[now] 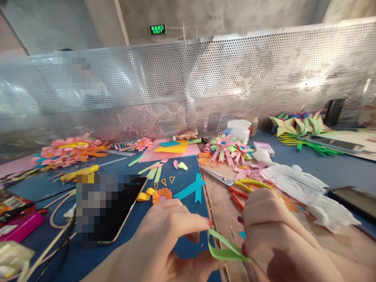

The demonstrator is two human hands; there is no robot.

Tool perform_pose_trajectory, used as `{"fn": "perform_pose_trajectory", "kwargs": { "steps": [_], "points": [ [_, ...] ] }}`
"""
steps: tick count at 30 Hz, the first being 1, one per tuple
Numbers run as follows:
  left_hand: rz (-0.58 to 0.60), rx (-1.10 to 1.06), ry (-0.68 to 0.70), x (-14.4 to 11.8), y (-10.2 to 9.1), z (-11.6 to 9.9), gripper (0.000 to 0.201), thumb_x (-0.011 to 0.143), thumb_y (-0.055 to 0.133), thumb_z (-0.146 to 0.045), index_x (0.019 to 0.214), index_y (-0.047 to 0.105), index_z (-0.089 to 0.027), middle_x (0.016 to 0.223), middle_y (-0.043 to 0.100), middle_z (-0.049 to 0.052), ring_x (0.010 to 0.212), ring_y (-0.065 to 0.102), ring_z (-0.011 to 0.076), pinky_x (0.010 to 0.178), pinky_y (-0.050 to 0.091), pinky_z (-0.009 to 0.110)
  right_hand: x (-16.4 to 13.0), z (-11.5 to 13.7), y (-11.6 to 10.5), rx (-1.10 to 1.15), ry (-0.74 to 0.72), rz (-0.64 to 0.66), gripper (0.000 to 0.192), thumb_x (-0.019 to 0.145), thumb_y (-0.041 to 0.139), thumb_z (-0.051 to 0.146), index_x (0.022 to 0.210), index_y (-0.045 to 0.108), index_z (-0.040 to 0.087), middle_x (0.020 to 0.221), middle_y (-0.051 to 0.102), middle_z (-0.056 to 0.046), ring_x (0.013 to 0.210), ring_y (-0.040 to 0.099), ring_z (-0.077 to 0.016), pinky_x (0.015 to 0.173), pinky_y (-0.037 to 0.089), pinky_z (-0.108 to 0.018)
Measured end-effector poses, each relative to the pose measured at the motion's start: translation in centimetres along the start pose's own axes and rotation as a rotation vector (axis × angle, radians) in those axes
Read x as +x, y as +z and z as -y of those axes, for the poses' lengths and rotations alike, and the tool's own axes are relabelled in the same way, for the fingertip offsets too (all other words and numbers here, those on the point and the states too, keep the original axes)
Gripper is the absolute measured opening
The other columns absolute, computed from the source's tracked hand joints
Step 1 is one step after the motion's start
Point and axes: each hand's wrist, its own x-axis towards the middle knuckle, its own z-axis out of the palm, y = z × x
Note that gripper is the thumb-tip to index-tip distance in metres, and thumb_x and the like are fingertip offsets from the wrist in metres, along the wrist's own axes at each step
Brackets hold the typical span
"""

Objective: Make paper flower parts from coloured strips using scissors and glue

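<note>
Green paper strip (227, 254), 1 pc, low, R of ctr: folded into a narrow loop, bend facing L hand, ends in R hand's pinch. Rest logged L to R, as seen from where I stand.

Far L: pink paper flowers (63, 152), heaped, w/ orange & yellow bits; magenta case (25, 227), nr edge. Then yellow-handled tool (80, 172); phone (123, 207), dark screen, flat on blue table (192, 166).

Ctr: orange paper flower (161, 195), just past L knuckles, w/ yellow paper loop (143, 196) beside it; 3 sm. triangles (172, 179) behind.

L hand (169, 231): back up, reaching in from lower L, wrist low; index straight, pointing R, thumb beneath, clear gap btwn tips. Strip's bend sits at that gap, v. close to index tip; contact can't be told.

Blue paper strips (186, 190), crossed, beyond L index. Scissors (226, 181), red & yellow hdls, on brown board (219, 205), behind R hand.

R hand (273, 231): in from lower R, knuckles up, fingers curled tight, thumb & index closed on strip.

Far R: white tissue (293, 180), crumpled; 2nd phone (357, 201), at edge; pale star-shaped flowers (302, 126), farther back.
</note>
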Motion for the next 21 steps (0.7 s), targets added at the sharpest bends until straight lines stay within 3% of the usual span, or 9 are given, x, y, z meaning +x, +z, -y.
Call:
{"fn": "perform_pose_trajectory", "kwargs": {
  "steps": [4, 11, 17, 21],
  "points": [
    [0.003, -0.048, -0.036, -0.5, -0.1, 0.1, 0.040, 0.073, 0.068, -0.038, 0.103, 0.049, -0.021, 0.067, 0.064, -0.003, 0.060, 0.061, 0.0124, 0.065, 0.050, 0.028, 0.0, 0.0, -0.1, -0.014, -0.005, 0.011, 0.017, 0.072, 0.059, 0.005, 0.081, 0.052, 0.018, 0.072, 0.049, -0.002, 0.066, 0.051, -0.0157, 0.059, 0.042, -0.031],
    [-0.007, -0.223, -0.234, -0.6, 0.3, 0.0, 0.032, 0.081, 0.050, -0.046, 0.105, 0.055, -0.025, 0.074, 0.066, 0.002, 0.068, 0.062, 0.0177, 0.066, 0.051, 0.032, 0.1, 0.1, 0.2, -0.001, 0.015, 0.023, 0.021, 0.070, 0.057, 0.002, 0.083, 0.052, 0.018, 0.075, 0.051, -0.003, 0.066, 0.051, -0.0153, 0.059, 0.041, -0.030],
    [0.017, -0.271, -0.337, 0.3, 0.3, 0.2, 0.014, 0.076, 0.054, -0.037, 0.082, 0.061, -0.026, 0.063, 0.065, 0.001, 0.059, 0.063, 0.0175, 0.054, 0.051, 0.027, 0.0, 0.1, 0.3, 0.022, -0.034, 0.038, 0.022, 0.067, 0.053, -0.003, 0.081, 0.052, 0.015, 0.075, 0.050, -0.004, 0.069, 0.048, -0.0158, 0.058, 0.041, -0.031],
    [-0.034, -0.349, -0.351, 0.1, 0.6, -0.5, 0.013, 0.074, 0.056, -0.028, 0.085, 0.060, -0.024, 0.071, 0.066, 0.003, 0.065, 0.061, 0.0178, 0.060, 0.051, 0.030, -0.1, 0.3, 0.5, 0.056, 0.024, -0.010, 0.023, 0.068, 0.052, -0.007, 0.080, 0.054, 0.013, 0.076, 0.051, -0.005, 0.071, 0.047, -0.0155, 0.059, 0.042, -0.031]
  ]
}}
